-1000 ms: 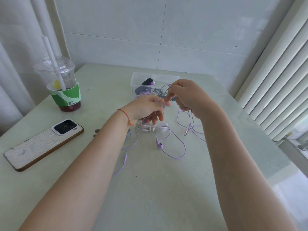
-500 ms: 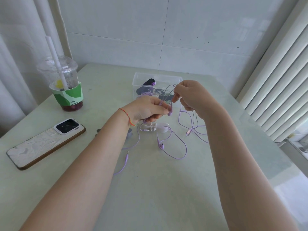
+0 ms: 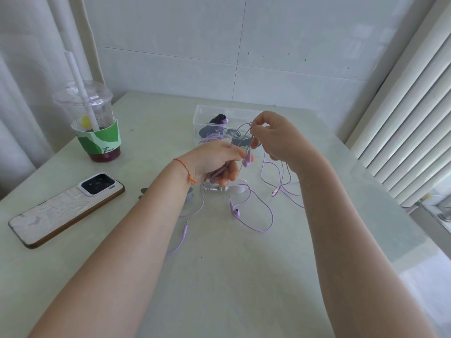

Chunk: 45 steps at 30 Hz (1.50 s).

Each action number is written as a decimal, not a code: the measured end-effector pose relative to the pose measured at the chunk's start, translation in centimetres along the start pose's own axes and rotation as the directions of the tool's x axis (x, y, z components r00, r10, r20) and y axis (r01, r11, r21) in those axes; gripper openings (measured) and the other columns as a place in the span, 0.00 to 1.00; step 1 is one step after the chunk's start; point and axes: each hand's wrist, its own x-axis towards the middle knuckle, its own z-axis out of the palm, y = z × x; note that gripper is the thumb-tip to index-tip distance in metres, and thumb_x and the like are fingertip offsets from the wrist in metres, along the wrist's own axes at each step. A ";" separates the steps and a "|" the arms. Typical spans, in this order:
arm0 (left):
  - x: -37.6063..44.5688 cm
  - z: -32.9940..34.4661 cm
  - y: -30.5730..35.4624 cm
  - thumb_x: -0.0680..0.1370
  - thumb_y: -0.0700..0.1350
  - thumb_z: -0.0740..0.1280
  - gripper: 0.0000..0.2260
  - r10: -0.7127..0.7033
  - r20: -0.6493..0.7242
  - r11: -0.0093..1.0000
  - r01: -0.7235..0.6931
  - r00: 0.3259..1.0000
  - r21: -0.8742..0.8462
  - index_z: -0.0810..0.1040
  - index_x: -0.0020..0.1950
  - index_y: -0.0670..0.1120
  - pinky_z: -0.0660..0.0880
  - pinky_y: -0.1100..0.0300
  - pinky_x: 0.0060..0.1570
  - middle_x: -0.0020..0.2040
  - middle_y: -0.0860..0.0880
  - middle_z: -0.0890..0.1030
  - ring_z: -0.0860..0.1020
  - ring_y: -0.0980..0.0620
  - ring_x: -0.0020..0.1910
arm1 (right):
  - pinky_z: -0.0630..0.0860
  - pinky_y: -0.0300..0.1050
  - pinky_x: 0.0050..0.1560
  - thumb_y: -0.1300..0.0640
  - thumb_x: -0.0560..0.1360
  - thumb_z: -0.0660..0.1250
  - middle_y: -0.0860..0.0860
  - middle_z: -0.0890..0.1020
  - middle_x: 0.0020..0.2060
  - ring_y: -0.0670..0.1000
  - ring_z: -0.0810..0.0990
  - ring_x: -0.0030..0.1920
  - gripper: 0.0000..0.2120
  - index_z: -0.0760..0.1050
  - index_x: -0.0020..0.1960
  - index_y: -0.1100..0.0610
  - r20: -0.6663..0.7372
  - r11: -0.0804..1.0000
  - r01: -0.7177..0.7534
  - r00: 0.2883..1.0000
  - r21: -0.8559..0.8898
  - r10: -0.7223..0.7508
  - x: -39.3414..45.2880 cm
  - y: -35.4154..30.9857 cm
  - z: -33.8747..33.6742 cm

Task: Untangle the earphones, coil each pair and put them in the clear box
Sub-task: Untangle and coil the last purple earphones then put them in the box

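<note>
Earphones (image 3: 253, 211) in lilac lie tangled mid-table in front of you, part lifted between your hands. Far left stands a drink cup (image 3: 94, 125) with a straw; nearer lies a phone (image 3: 66, 208), face down. Your left hand (image 3: 214, 164) curls round a bunch of the cable, an earbud hanging at its fingertips. Just beyond sits the clear box (image 3: 202, 118), darker cables already inside. Your right hand (image 3: 275, 137) pinches a raised cable loop between thumb and fingertips; more cable trails to the table below it.
</note>
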 end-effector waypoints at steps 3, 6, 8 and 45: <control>0.3 0.1 -0.5 0.81 0.39 0.60 0.08 0.002 0.008 1.000 -0.002 1.000 0.009 0.79 0.51 0.46 0.58 0.65 0.20 0.27 0.45 0.77 0.69 0.52 0.16 | 0.61 0.38 0.26 0.58 0.77 0.60 0.48 0.81 0.31 0.48 0.65 0.25 0.04 0.72 0.44 0.53 0.008 1.000 0.008 1.000 0.014 -0.008 0.0 -0.1 0.2; 0.4 0.0 -0.5 0.81 0.36 0.59 0.08 0.021 0.043 0.999 -0.022 0.999 0.028 0.77 0.49 0.44 0.57 0.66 0.20 0.24 0.50 0.75 0.70 0.54 0.17 | 0.60 0.39 0.26 0.59 0.77 0.60 0.49 0.81 0.32 0.49 0.64 0.26 0.03 0.71 0.45 0.55 0.012 1.000 0.009 1.000 0.030 -0.010 -0.1 -0.2 0.2; 0.4 -0.1 -0.6 0.82 0.36 0.59 0.07 0.026 0.039 0.999 -0.027 0.999 0.024 0.76 0.48 0.41 0.58 0.68 0.19 0.24 0.51 0.74 0.68 0.55 0.18 | 0.61 0.40 0.26 0.59 0.77 0.60 0.49 0.81 0.32 0.49 0.64 0.26 0.03 0.71 0.45 0.55 0.002 1.000 0.000 1.000 0.022 0.000 -0.1 -0.2 0.1; 0.2 -0.7 -0.4 0.81 0.44 0.62 0.09 0.079 -0.138 0.985 -0.099 0.987 -0.144 0.79 0.45 0.42 0.59 0.65 0.21 0.26 0.48 0.74 0.68 0.53 0.20 | 0.54 0.36 0.24 0.63 0.77 0.55 0.57 0.84 0.35 0.49 0.56 0.20 0.04 0.66 0.44 0.58 -0.005 0.967 -0.143 0.989 0.209 0.147 0.4 0.0 0.0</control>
